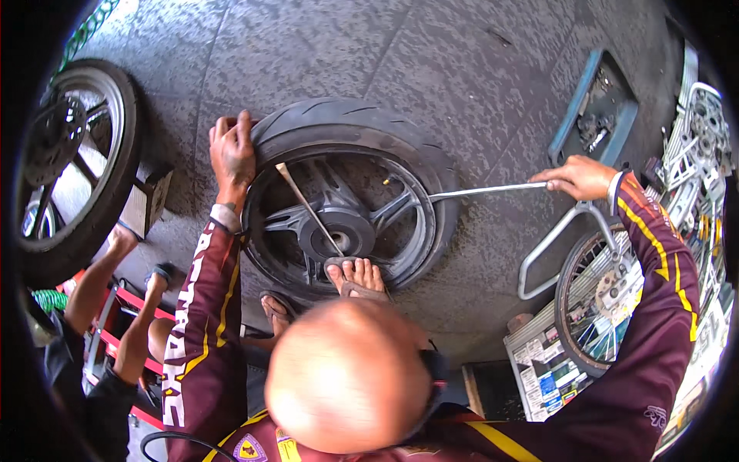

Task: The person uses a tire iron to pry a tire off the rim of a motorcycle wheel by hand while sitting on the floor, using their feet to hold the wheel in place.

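A motorcycle wheel with a black tyre [346, 115] lies flat on the floor in front of me. My left hand [233, 158] is at the tyre's upper left edge, its fingers bent against the rubber. My right hand [583, 179], out to the right, grips the end of a long metal tyre lever [485, 190]. The lever's other end meets the tyre and rim at the right side. A second, thinner lever [308, 206] slants across the spoked rim [395, 210] toward the hub. My sandalled foot [358, 276] presses on the wheel's near side.
Another wheel [127, 131] stands at the left, near another person's arms [96, 296]. A blue tray [573, 108] of small parts lies at the far right. A spoked wheel [570, 308] and a metal frame [531, 269] are close to my right forearm; packed parts line the right edge.
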Demonstrator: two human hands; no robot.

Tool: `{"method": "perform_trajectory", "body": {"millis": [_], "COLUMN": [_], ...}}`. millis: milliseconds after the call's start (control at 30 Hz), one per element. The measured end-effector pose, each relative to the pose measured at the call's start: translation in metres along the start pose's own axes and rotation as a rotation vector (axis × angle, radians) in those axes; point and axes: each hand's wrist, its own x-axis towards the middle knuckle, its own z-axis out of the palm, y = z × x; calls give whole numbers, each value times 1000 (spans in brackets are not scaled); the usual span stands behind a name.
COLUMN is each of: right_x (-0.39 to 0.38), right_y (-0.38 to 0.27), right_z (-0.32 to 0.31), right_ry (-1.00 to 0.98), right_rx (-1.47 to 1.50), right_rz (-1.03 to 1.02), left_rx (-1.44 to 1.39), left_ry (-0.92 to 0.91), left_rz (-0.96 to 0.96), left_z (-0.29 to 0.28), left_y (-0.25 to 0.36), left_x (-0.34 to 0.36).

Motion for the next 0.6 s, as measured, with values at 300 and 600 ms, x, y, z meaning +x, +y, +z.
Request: {"method": "perform_trajectory", "body": {"millis": [300,600], "right_x": [-39,-45], "right_y": [-73,-93], "right_z": [-25,-9], "right_ry": [116,319], "right_rx": [-45,-149], "right_rz": [180,230], "left_rx": [23,317], "left_ry": [-35,-510], "left_rz": [639,945], "left_z": [26,107], "left_y": [129,223], "left_x": [-8,-32]}}
